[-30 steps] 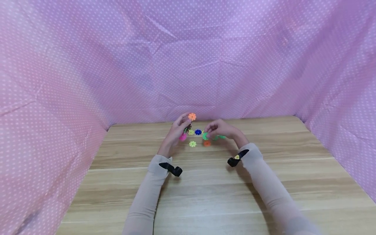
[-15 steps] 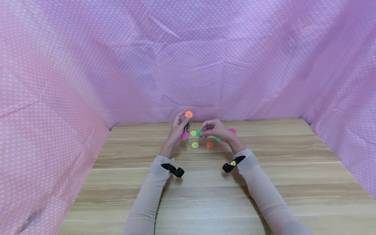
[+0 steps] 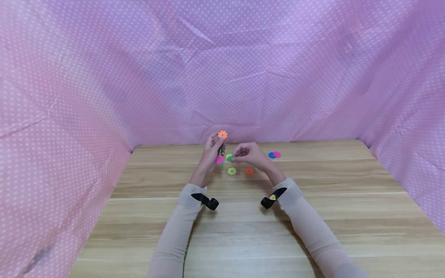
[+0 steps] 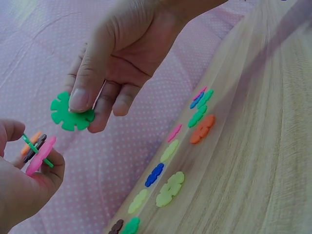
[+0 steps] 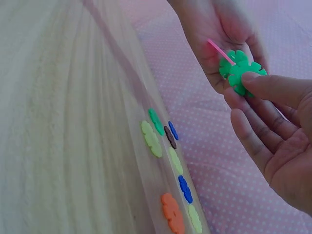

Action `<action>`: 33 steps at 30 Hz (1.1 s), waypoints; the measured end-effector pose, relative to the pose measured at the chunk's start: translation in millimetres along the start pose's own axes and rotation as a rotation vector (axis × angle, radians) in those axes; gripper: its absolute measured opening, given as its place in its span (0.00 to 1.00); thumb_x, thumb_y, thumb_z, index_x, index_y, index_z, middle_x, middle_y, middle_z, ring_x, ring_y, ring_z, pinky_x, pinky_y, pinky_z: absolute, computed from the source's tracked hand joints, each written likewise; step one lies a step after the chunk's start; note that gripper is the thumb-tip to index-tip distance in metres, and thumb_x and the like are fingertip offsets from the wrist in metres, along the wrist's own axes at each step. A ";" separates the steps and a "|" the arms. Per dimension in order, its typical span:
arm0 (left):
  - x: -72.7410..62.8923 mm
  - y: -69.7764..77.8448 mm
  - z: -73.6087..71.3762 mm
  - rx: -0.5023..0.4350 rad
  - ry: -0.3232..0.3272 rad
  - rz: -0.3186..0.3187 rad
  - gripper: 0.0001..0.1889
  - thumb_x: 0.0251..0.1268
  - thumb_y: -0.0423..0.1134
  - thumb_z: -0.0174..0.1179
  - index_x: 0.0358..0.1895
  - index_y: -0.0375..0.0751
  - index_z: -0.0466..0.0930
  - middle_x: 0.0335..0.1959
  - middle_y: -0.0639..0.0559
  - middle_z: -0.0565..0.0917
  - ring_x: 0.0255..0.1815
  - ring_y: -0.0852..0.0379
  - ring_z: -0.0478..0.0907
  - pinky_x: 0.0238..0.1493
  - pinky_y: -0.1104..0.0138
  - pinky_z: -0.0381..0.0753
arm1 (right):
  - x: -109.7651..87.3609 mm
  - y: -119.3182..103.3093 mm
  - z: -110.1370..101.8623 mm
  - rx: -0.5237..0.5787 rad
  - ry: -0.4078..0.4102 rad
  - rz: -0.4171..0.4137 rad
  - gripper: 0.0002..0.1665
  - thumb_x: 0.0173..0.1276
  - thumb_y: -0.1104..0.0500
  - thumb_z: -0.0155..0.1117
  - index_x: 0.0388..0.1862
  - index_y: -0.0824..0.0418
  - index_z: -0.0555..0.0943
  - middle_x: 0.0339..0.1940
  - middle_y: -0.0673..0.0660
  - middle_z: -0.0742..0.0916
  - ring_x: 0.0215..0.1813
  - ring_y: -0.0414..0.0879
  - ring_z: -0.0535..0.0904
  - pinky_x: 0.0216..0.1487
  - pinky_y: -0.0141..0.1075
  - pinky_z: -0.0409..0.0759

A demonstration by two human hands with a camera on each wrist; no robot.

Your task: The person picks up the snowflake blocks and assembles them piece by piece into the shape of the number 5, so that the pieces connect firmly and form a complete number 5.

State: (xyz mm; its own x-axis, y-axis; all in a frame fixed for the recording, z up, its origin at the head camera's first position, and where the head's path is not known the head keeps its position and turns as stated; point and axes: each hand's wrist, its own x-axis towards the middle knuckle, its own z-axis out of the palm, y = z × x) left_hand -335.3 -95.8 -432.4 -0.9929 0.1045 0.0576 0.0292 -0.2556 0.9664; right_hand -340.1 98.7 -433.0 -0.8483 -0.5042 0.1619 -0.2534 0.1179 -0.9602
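My left hand holds a cluster of interlocked plastic snowflake discs. In the left wrist view it has a pink disc, a dark brown disc, an orange disc and a green disc seen edge-on. Facing it, my right hand pinches a single green snowflake disc between thumb and fingers. From the right wrist this green disc overlaps the cluster, where a pink disc shows edge-on. Both hands are raised over the far part of the table.
Loose discs lie flat on the wooden table: a yellow disc, an orange disc, a blue disc and a pink disc, with several more in a row near the far edge. A pink dotted cloth hangs behind.
My right hand has moved left with the green disc, closer to the cluster, uncovering the blue and pink discs at right. My left hand has shifted only slightly.
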 end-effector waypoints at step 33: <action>0.0 -4.2 4.2 0.040 0.028 0.163 0.25 0.81 0.39 0.51 0.76 0.41 0.62 0.37 0.56 0.69 0.30 0.58 0.65 0.30 0.70 0.65 | -4.7 -12.0 24.5 0.017 0.067 -0.094 0.07 0.59 0.72 0.75 0.34 0.75 0.84 0.28 0.58 0.89 0.28 0.39 0.83 0.31 0.30 0.83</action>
State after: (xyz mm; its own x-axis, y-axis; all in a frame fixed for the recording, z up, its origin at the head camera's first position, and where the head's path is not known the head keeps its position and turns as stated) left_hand -334.9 -90.7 -435.4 -0.9774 0.0380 0.2081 0.1942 -0.2289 0.9539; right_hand -321.7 78.6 -427.8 -0.8504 -0.4543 0.2654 -0.3254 0.0577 -0.9438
